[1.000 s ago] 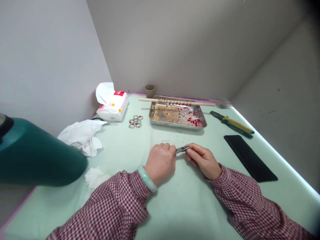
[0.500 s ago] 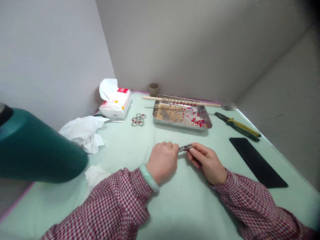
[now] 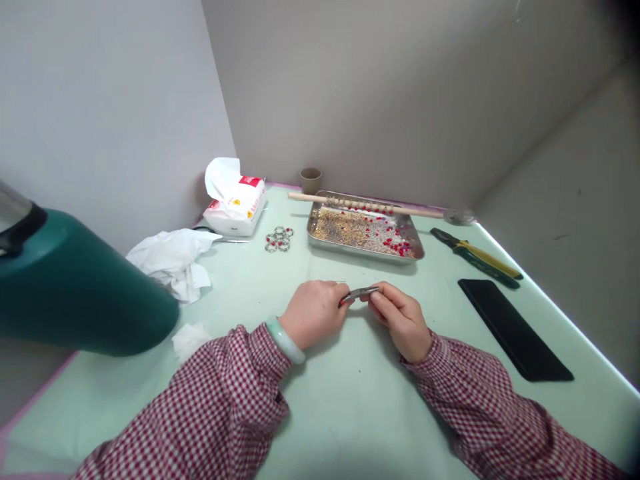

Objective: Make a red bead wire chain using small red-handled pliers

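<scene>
Both hands rest on the pale green table (image 3: 350, 407) in front of me. My right hand (image 3: 397, 319) is closed round small silver pliers (image 3: 361, 293), whose jaws point left. My left hand (image 3: 314, 311), with a green bangle at the wrist, is curled into a pinch at the plier tips; a small reddish bit shows there, too small to name. Behind the hands stands a metal tray (image 3: 363, 235) with gold and red beads.
A wooden rod (image 3: 370, 204) with beads lies over the tray's back edge. Several metal rings (image 3: 279, 239), a tissue pack (image 3: 235, 200), crumpled tissues (image 3: 173, 262), a small cup (image 3: 311, 180). Right: green-yellow pliers (image 3: 475, 253), a black flat slab (image 3: 515, 328). Left: a large teal bottle (image 3: 75, 293).
The hands stay together at the pliers and sit slightly nearer me and to the left; the plier tips now reach further into my left fingers. The view shifted a little.
</scene>
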{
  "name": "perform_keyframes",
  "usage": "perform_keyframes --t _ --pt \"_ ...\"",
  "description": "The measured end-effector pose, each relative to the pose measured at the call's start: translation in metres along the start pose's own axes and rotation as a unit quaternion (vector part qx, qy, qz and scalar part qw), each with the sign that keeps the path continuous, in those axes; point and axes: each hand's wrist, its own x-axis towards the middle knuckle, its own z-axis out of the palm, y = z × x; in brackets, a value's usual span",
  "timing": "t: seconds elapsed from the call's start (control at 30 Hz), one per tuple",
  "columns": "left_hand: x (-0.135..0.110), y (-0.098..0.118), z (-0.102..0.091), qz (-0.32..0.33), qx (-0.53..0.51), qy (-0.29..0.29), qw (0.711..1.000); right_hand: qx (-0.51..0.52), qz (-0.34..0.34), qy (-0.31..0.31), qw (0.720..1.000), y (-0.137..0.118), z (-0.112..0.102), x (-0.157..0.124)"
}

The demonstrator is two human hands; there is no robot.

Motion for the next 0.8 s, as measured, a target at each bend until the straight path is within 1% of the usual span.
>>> perform_keyframes --t 0.17,0.33,0.47,0.63,0.7,0.8 --pt "0.001 -0.002 -0.001 0.012 -0.013 -0.009 1.000 0.002 -0.009 -0.021 1.000 0.000 -0.003 0.001" --pt "-0.001 -0.002 0.005 0.014 0.005 0.012 1.000 0.039 0.024 -0.035 0.998 0.000 -0.003 0.004" --pt "-0.001 -0.004 0.005 0.032 0.011 0.027 0.999 0.094 0.056 -0.081 0.991 -0.001 -0.007 0.006" --pt "-0.001 -0.006 0.004 0.050 -0.012 0.019 0.998 0.145 0.082 -0.154 0.974 -0.001 -0.016 0.010" --pt "-0.001 -0.006 0.004 0.051 -0.023 0.016 0.998 0.155 0.090 -0.172 0.969 0.000 -0.018 0.011" --pt "-0.001 -0.006 0.003 0.055 -0.038 0.017 0.998 0.168 0.099 -0.183 0.964 0.000 -0.020 0.012"
